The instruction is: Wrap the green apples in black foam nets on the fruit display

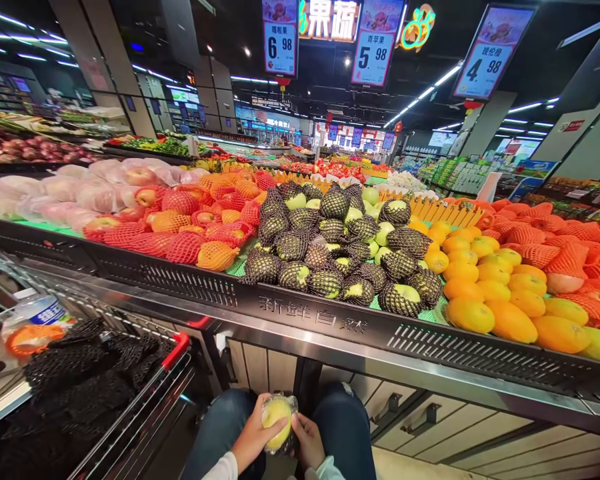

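Note:
A yellow-green apple [279,423] in crinkled clear plastic wrap [291,402] is held low between my knees. My left hand [259,430] is closed around its left side, with the thumb across the front. At its right edge my right hand [307,437] is closed, with fingers and thumb pinching the wrap. Something dark, perhaps foam netting, shows under the fruit, partly hidden by my fingers. Ahead of my hands, a display bin [310,320] holds green apples [333,230], many of them in black foam nets.
A shopping cart [180,350] stands at the left, carrying a heap of black foam nets [95,373] and a white bottle [35,307]. Red-netted apples [180,220] lie left of the green ones, oranges [500,287] to the right. Drawer fronts [415,413] are below the bin.

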`<state>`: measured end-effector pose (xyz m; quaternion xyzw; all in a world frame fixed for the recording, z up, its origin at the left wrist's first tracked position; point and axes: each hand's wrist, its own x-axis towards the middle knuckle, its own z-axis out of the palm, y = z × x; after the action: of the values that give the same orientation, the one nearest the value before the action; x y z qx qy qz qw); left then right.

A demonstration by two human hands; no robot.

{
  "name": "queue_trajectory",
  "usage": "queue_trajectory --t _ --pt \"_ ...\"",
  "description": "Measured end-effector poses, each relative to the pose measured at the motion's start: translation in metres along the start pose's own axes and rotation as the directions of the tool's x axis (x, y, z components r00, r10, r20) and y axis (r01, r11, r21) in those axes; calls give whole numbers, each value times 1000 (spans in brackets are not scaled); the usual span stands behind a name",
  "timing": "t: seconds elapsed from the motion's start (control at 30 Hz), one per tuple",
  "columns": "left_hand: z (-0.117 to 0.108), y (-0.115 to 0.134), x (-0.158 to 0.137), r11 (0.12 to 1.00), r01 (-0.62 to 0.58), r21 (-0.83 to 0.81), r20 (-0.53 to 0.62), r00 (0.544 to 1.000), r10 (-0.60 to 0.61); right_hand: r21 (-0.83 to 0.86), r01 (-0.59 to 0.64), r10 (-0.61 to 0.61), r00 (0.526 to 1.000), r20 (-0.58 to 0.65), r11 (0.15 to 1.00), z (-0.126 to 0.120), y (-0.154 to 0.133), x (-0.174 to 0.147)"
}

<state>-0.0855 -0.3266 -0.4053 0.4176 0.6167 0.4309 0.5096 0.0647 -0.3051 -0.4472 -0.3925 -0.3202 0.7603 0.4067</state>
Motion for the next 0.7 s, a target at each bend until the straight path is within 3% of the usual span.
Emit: queue_trajectory --t 0.1,0.23,0.4,0.5,0.6,0.7 --pt "-5 -1 4 999 -46 11 -102 994 47 -11 -63 63 997 -34 998 2 -2 1" --pt "-11 5 10 994 -105 30 -24 994 106 -55 -50 45 995 -88 997 4 -2 3" --pt "-15 9 12 884 -182 430 83 983 162 -185 73 -104 981 -165 980 7 1 -1" --pt "-14 0 16 876 -80 476 -37 993 111 -299 134 -186 971 -153 945 9 2 -7" --pt "-15 -12 23 927 78 368 -242 970 14 -432 162 -206 977 -56 887 10 2 -12" --pt "-17 -21 26 968 130 216 -299 952 -61 -513 150 -168 986 13 845 11 2 -13"
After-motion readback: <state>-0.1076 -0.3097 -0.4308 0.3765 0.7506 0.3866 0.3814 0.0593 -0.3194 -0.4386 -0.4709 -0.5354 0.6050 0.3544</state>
